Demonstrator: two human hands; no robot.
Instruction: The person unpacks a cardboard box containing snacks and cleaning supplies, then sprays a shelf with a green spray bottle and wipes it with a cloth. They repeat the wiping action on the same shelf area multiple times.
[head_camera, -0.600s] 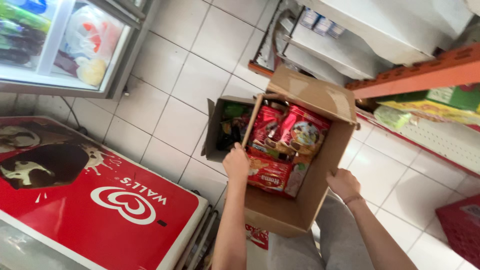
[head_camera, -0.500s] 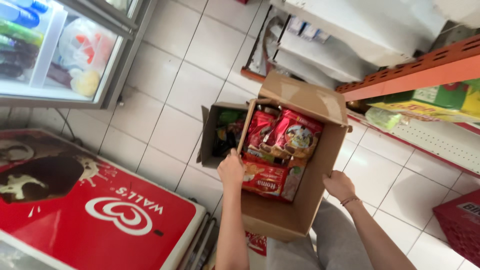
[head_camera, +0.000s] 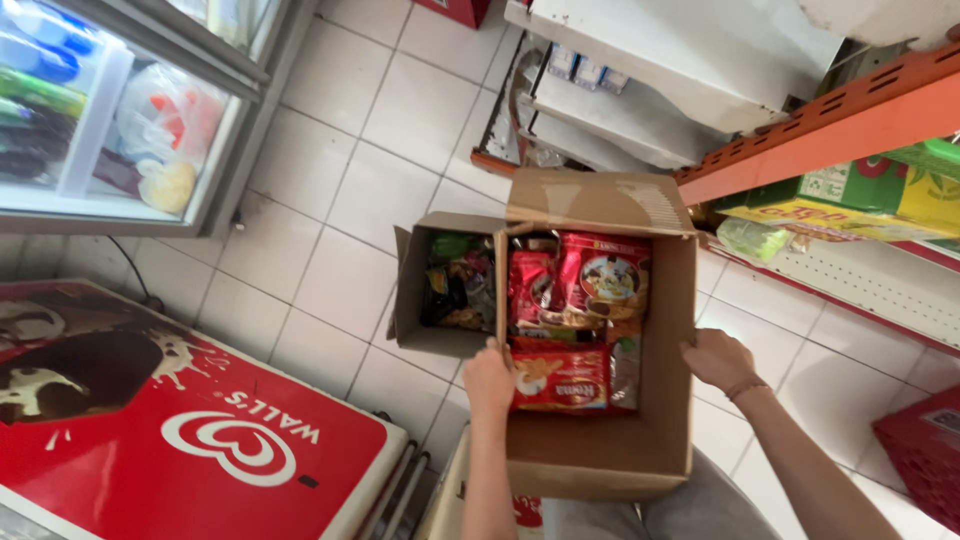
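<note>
Pale square floor tiles (head_camera: 350, 200) are running between a red-lidded chest freezer (head_camera: 180, 440), a glass-door drinks cooler (head_camera: 110, 110) and orange-edged shelving (head_camera: 830, 140). Above them, the open brown cardboard box (head_camera: 600, 450) of red snack packets (head_camera: 580, 290) is being gripped at its side walls by the left hand (head_camera: 489, 380) and right hand (head_camera: 718, 358). A smaller carton (head_camera: 415, 290) behind is lying partly hidden, its contents hard to make out.

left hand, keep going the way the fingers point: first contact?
Probably the red snack packet lying flat in the cardboard box. The left hand grips the box's left wall with fingers curled inward toward that packet. Depth below the rim is unclear, so contact is a guess.
</note>
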